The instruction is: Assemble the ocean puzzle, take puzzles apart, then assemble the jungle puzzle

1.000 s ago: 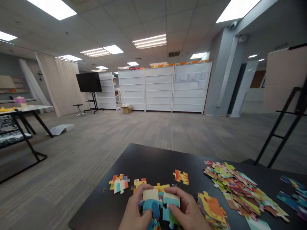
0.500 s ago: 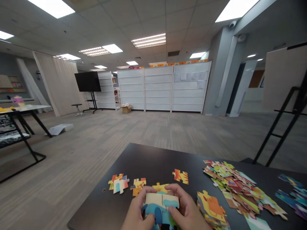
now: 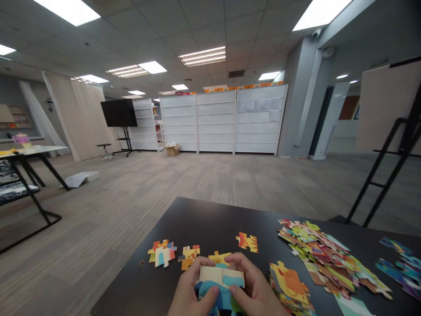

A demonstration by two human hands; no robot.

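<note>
At the bottom centre, my left hand and my right hand both grip a joined group of puzzle pieces, cream on top with blue below, held just over the black table. Fingers of both hands curl over its top edge and thumbs press its face. Beyond my fingers lie loose pieces: a yellow one, an orange one, a mixed orange piece and a white and blue one.
A big heap of coloured pieces lies at the right, a smaller stack beside my right hand, and blue pieces at the far right. A black stand rises behind. Another table is at far left.
The joined pieces and both hands have sunk slightly toward the bottom edge, and the view has drifted a little. My grip looks the same.
</note>
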